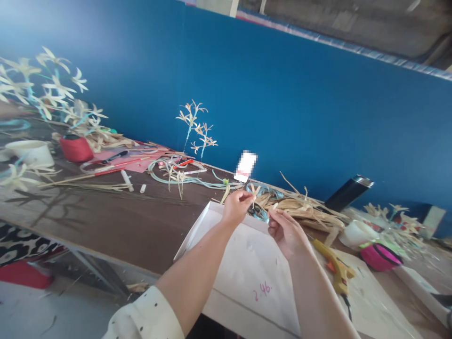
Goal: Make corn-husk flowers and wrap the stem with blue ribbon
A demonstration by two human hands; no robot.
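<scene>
Wooden table [116, 221] against a blue wall, seen from above. At far left stand pale straw flower stems [52, 94], a white bowl [30, 151] and a red spool [76, 148]. Further right, 1 flower sprig [196, 125] stands upright, with a small white card [245, 165] beyond it, its label blurred and unreadable.

In the middle, 2 bare hands meet over the far edge of a white board [247, 263]. The left hand [237, 207] is closed, thumb and fingertips pinching a small straw flower [254, 190] that sticks up just above them. The right hand [285, 231] sits just beside and below the flower, fingers curled; whether it grips anything cannot be told.

Pink handwriting [262, 290] on the board reads "2 46."

To the right lie a heap of dry husks [300, 207], a yellow glue gun [335, 266], a tilted black flask [348, 192] and a pink pouch [379, 256].
</scene>
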